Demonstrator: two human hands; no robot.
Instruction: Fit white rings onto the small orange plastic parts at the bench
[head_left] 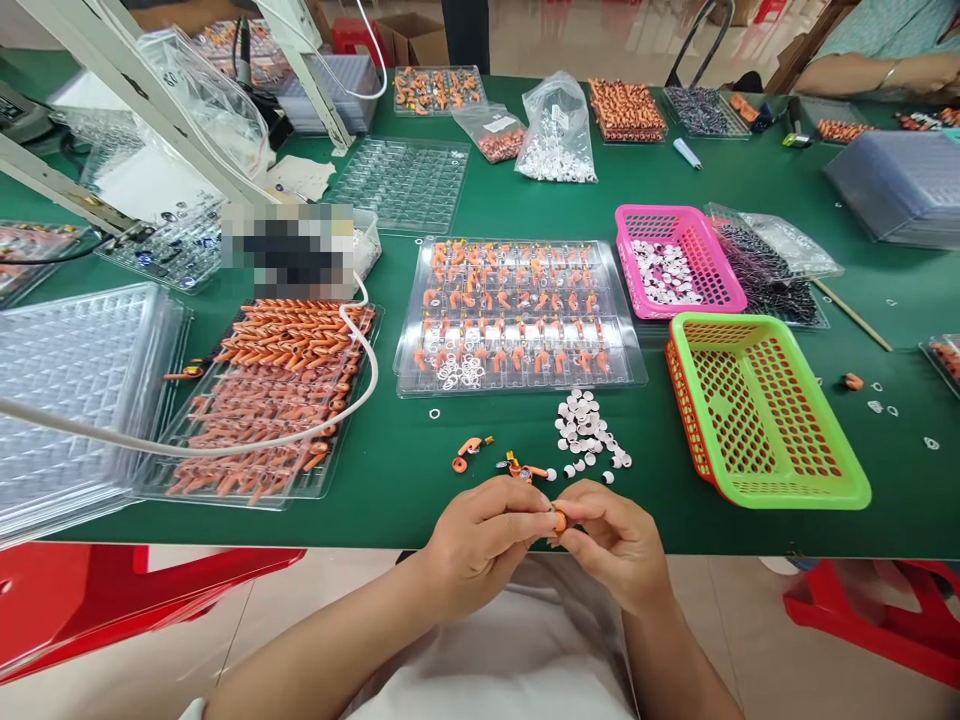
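My left hand (484, 535) and my right hand (619, 545) meet at the table's front edge, fingertips pinched around one small orange part (560, 520). Fingers cover most of it, so its exact shape is hidden. Just beyond them lie a few loose orange pieces with metal fittings (525, 470) and another curved orange piece (471, 445). A scatter of small white discs (583, 425) is spread to the right of these. Behind them sits a clear tray (517, 385) holding rows of orange parts, with white rings piled on its front left corner.
A green basket (817, 480) and a pink basket (630, 290) with white discs stand on the right. Stacked orange parts (262, 410) and clear trays (75, 370) occupy the left. A white cable (247, 447) loops over them. Another person's arm (847, 75) rests at the far right.
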